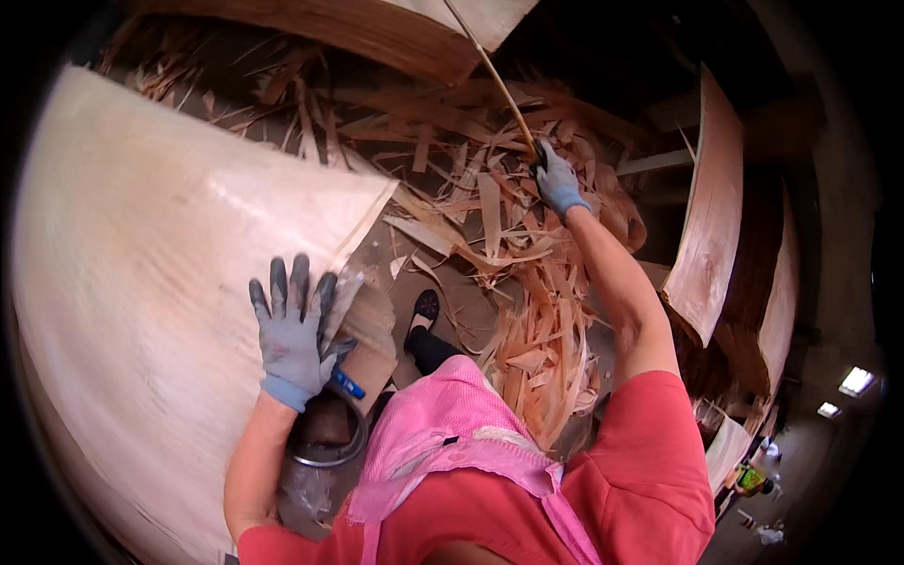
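Observation:
A large pale wood veneer sheet (pixel 169 207), curved by the lens, spreads across the left side. My left hand (pixel 290 344), in a grey glove with dark fingertips, lies at its right part with the fingers spread and holds nothing. Ahead and to the right my right arm reaches out. My right hand (pixel 558 179), in a similar grey glove, is closed around the dark lower end of a long thin wooden stick (pixel 499 83). The stick slants up and left over a stack of veneer sheets (pixel 405 42) at the far side, and its far end leaves the view.
Torn veneer strips (pixel 541 330) lie heaped on the floor ahead and right of my legs. Beside my left wrist are a round metal-rimmed container (pixel 330 457) and a blue-handled tool (pixel 348 383). Curved veneer sheets (pixel 711 207) stand on the right. Someone in a bright vest (pixel 751 478) is far off.

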A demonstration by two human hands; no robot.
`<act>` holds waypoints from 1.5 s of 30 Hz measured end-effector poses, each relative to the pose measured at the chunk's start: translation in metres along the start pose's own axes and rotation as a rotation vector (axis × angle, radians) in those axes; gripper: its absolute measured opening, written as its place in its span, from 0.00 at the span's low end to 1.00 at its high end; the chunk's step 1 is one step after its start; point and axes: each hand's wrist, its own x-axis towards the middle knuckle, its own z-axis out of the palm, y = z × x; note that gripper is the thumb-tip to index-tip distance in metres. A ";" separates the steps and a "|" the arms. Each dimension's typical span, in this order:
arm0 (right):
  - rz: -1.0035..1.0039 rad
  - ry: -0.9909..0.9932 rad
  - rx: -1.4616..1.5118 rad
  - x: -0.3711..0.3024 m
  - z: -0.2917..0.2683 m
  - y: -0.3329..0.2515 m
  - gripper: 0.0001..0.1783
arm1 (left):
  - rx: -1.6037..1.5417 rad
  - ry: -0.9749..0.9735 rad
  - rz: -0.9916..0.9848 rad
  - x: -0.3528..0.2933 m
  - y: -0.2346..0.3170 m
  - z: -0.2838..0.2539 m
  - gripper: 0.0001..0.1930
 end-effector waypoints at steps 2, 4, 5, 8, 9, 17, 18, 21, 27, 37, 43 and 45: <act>0.015 0.141 -0.141 0.037 -0.022 0.010 0.25 | 0.054 -0.144 -0.033 0.010 0.007 0.003 0.43; -0.210 0.665 -0.399 0.081 -0.046 0.047 0.22 | 0.011 -0.112 -0.010 0.017 0.008 0.005 0.43; -0.226 0.728 -0.337 0.092 -0.060 0.038 0.21 | 0.023 -0.114 -0.013 0.014 0.007 0.004 0.43; -0.285 0.615 -0.033 0.084 -0.069 0.031 0.19 | 0.031 -0.102 -0.002 0.015 0.006 0.007 0.42; -0.304 0.516 0.089 0.072 -0.067 0.032 0.19 | 0.037 -0.111 -0.010 0.014 0.007 0.007 0.42; 0.162 -0.536 0.345 -0.248 0.093 0.017 0.13 | 0.080 -0.058 -0.013 0.017 0.013 0.011 0.41; 0.291 -0.708 0.459 -0.281 0.088 0.000 0.13 | 0.103 -0.088 -0.027 0.015 0.014 0.009 0.42; 0.217 -0.654 0.500 -0.351 0.095 -0.017 0.14 | 0.156 -0.069 -0.025 0.016 0.014 0.008 0.42; 0.172 -0.568 0.353 -0.433 0.125 -0.041 0.19 | 0.277 0.014 0.013 0.010 0.011 0.019 0.43; 0.160 -0.372 0.317 -0.475 0.072 -0.032 0.15 | 0.362 0.073 0.014 0.012 0.005 0.035 0.43; 0.275 -0.449 0.209 -0.516 0.090 0.013 0.14 | 0.366 0.120 0.041 0.013 0.000 0.041 0.42; 0.245 -0.423 0.258 -0.544 0.110 0.023 0.13 | 0.397 0.110 0.052 0.012 0.001 0.040 0.42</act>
